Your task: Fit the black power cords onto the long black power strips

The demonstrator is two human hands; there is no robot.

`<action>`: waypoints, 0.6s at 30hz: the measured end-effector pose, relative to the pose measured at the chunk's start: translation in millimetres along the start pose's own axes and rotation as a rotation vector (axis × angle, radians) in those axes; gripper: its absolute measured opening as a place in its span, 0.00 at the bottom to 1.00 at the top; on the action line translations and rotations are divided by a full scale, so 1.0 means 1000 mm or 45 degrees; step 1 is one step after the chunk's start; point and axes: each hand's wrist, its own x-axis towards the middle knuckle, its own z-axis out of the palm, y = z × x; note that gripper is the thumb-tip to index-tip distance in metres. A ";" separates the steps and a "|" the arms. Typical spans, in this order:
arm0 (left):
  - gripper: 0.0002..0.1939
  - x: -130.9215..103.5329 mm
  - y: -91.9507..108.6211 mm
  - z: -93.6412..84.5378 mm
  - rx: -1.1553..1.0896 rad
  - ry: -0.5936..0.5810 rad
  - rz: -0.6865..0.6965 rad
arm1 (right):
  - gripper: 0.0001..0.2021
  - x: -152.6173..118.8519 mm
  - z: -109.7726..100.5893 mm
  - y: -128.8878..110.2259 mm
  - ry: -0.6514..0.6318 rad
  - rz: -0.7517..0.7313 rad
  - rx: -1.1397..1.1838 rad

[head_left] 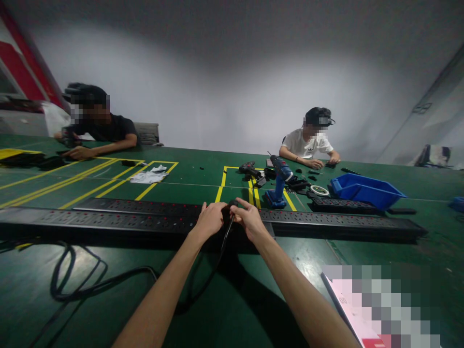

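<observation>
My right hand is closed, pinching a black plug with a black power cord hanging down from it. My left hand is closed too, its fingertips meeting the right hand's at the plug's dark end; part of what they grip is hidden. Both hands are just over a long black power strip with rows of sockets and small red marks. A second long power strip lies behind it. At left, the cord's loops rest on the green table.
A blue cordless drill stands beyond the strips, near loose black parts, a tape roll and a blue bin. White paper lies left. Two people work across the table. A pink sheet is front right.
</observation>
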 end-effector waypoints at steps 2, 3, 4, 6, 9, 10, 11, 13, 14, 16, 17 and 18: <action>0.23 -0.001 0.001 -0.001 -0.001 0.001 0.009 | 0.36 0.000 -0.001 -0.020 0.019 -0.134 0.081; 0.23 -0.001 0.002 -0.002 -0.008 0.002 0.010 | 0.36 -0.003 -0.003 -0.031 0.006 -0.198 0.049; 0.23 -0.001 0.003 -0.002 -0.015 0.005 0.005 | 0.36 -0.008 -0.005 -0.042 -0.037 -0.230 -0.035; 0.22 0.000 0.005 -0.003 -0.018 0.008 -0.021 | 0.34 -0.023 -0.009 -0.057 -0.234 -0.160 -0.300; 0.21 0.001 0.004 -0.002 -0.019 -0.004 -0.013 | 0.31 -0.050 -0.011 -0.060 -0.678 0.150 -0.795; 0.21 0.001 0.004 -0.002 -0.022 0.002 -0.007 | 0.31 -0.058 -0.011 -0.057 -0.818 0.230 -0.991; 0.22 0.001 0.003 -0.001 -0.023 0.011 -0.002 | 0.29 -0.063 -0.009 -0.051 -0.942 0.275 -1.205; 0.23 0.000 0.001 0.002 -0.019 0.045 -0.003 | 0.25 -0.070 -0.005 -0.041 -1.106 0.264 -1.638; 0.23 -0.001 0.001 0.003 -0.017 0.060 -0.001 | 0.22 -0.071 -0.002 -0.037 -1.133 0.220 -1.818; 0.23 -0.002 0.000 0.004 -0.020 0.090 0.012 | 0.20 -0.070 -0.001 -0.036 -1.098 0.081 -2.027; 0.23 -0.003 0.001 0.004 -0.026 0.103 0.023 | 0.19 -0.068 -0.004 -0.040 -1.058 0.012 -2.052; 0.23 -0.003 0.001 0.005 -0.033 0.113 0.035 | 0.18 -0.064 -0.009 -0.046 -1.003 -0.035 -2.039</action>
